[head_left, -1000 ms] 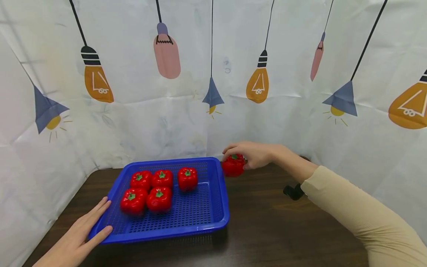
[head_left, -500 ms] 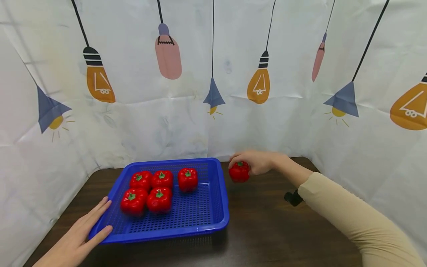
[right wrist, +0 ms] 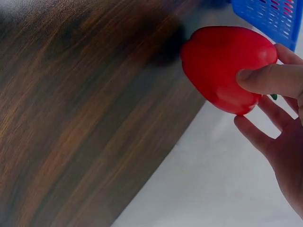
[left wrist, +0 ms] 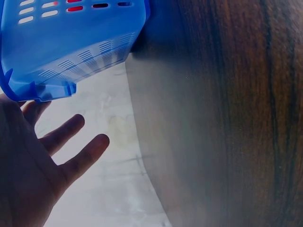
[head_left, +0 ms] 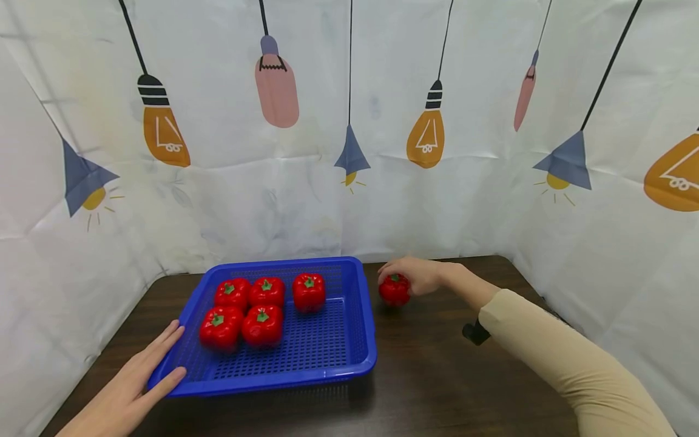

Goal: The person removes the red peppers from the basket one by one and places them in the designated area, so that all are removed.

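My right hand grips a red bell pepper from above, to the right of a blue plastic basket. In the right wrist view the thumb presses one side of the pepper, and fingers reach round its stem end. A dark shadow lies beside it on the table; whether it touches the wood I cannot tell. Several red bell peppers with green stems sit in the basket, mostly toward its left. My left hand rests at the basket's left rim with fingers straight and spread.
The dark wooden table extends in front and to the right of the basket. A white curtain printed with lamps hangs along the back and sides. A small black object shows beneath the right forearm.
My right hand has carried the bell pepper slightly right and down, away from the basket's back right corner. The left hand and the basket have stayed in place.
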Action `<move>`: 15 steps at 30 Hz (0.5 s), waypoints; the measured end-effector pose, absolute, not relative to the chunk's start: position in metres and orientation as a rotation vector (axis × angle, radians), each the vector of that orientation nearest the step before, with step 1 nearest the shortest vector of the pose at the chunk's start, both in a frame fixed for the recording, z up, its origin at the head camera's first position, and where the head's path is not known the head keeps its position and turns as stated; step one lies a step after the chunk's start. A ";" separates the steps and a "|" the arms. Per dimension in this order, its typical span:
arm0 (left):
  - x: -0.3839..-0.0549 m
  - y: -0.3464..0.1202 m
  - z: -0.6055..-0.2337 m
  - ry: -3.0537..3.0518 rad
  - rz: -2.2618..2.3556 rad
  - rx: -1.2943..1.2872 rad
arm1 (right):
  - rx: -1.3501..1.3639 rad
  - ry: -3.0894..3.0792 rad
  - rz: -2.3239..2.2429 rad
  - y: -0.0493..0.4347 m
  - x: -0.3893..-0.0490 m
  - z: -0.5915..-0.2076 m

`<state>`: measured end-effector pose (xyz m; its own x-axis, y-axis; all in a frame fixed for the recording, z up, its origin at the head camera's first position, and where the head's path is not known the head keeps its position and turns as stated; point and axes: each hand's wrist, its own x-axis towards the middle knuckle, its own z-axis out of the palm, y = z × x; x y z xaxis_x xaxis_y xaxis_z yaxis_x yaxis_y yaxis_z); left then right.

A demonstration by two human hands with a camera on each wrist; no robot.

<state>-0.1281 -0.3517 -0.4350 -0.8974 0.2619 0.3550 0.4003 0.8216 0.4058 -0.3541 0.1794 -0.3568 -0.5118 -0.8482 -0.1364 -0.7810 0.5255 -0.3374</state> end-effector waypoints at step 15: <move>-0.127 -0.351 -0.434 -2.739 -0.715 -0.470 | -1.384 2.460 -0.316 0.175 -0.355 -0.363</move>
<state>-0.1267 -0.3506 -0.4342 -0.9106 0.2403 0.3362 0.3740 0.8253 0.4231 -0.3550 0.1750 -0.3632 -0.4911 -0.8579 -0.1511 -0.7919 0.5120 -0.3329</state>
